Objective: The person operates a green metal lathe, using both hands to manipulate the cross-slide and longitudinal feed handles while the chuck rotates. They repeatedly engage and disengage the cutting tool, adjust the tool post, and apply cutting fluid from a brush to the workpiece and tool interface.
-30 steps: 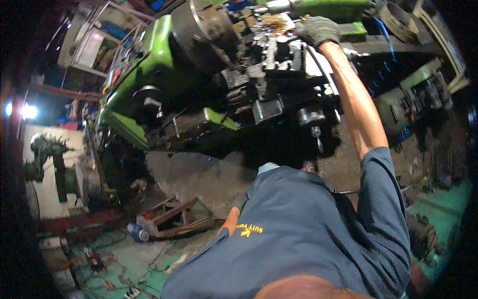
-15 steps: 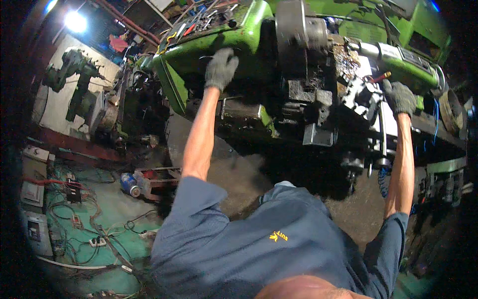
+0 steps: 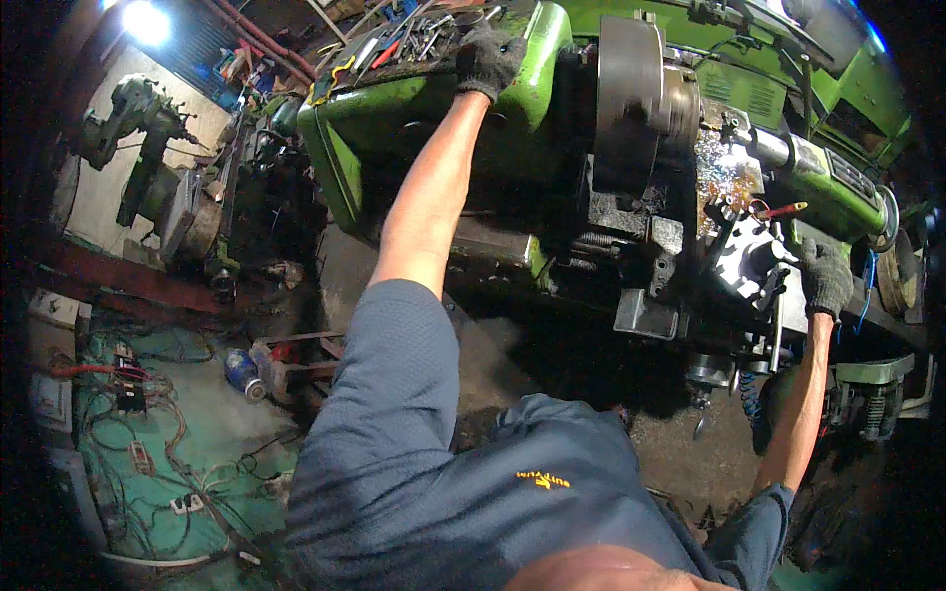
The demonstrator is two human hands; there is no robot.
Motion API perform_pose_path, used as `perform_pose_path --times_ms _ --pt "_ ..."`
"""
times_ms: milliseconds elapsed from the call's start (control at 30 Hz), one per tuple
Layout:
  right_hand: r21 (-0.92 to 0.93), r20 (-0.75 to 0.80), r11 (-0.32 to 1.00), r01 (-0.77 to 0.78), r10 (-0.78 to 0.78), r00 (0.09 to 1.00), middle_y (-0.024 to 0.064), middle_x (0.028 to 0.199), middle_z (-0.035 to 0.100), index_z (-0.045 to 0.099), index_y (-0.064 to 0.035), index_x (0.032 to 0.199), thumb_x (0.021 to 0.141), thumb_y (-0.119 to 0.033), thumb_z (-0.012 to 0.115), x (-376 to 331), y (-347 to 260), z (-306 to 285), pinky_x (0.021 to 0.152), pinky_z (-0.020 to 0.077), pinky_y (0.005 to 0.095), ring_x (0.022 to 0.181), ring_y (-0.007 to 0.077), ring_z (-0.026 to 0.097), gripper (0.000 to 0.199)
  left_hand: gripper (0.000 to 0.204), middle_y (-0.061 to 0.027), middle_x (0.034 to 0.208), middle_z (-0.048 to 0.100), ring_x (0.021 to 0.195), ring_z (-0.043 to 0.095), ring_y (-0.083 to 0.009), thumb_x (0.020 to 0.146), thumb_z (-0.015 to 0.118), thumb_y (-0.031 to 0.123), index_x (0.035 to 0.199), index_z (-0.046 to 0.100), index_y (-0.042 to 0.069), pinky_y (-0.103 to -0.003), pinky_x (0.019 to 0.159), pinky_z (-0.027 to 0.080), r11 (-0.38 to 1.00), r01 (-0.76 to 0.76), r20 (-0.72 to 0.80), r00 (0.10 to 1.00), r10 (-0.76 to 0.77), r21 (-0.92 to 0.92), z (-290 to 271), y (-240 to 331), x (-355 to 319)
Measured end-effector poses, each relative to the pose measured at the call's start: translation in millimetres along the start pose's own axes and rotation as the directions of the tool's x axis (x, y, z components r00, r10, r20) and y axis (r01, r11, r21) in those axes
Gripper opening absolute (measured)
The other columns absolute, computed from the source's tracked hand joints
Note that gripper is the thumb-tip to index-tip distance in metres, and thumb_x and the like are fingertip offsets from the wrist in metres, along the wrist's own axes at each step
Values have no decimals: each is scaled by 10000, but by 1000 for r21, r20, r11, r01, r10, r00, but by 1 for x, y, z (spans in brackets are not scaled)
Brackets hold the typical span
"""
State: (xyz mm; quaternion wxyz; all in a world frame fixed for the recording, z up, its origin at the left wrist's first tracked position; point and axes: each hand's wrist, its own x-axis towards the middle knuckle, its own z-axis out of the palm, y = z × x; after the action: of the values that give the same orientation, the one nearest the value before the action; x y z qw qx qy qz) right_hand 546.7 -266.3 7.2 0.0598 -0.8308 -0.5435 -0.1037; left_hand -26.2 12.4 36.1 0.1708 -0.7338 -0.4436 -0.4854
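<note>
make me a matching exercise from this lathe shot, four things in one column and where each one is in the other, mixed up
Things:
1. left hand in a grey work glove
2. right hand in a grey work glove
3. blue cylindrical can
4. large round grey metal chuck

Places:
A. lying on the green-stained floor at the left
B. on top of the green lathe headstock, beside scattered tools
C. at the tool post and carriage on the right
D. on the spindle, between headstock and carriage

Pairs: 1-B, 2-C, 3-A, 4-D
</note>
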Motion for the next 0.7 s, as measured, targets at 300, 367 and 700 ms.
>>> perform_pose_path --times_ms 300,367,700 --pt "83 -197 995 62 -45 979 120 940 737 773 -206 1044 925 -600 541 -7 -1 6 743 550 449 872 334 709 473 168 -116 888 744 818 697 -245 870 676 201 938 764 75 -355 781 544 990 -45 -7 999 46 132 28 -47 -15" --pt "150 -263 982 113 -71 962 102 910 741 778 -178 960 948 -534 547 -10 -4 -2 735 553 420 842 307 723 425 199 -135 1001 750 956 705 -256 896 671 178 1015 754 42 -352 886 539 989 -148 -259 955 142 -4 28 -70 -17" --pt "877 85 459 -146 151 985 31 905 738 723 -100 1026 932 -261 610 1 85 104 586 519 293 701 145 676 218 376 -271 1053 656 974 637 -431 863 605 370 984 723 34 -465 847 495 961 -120 609 791 -58 247 -34 -17 28"
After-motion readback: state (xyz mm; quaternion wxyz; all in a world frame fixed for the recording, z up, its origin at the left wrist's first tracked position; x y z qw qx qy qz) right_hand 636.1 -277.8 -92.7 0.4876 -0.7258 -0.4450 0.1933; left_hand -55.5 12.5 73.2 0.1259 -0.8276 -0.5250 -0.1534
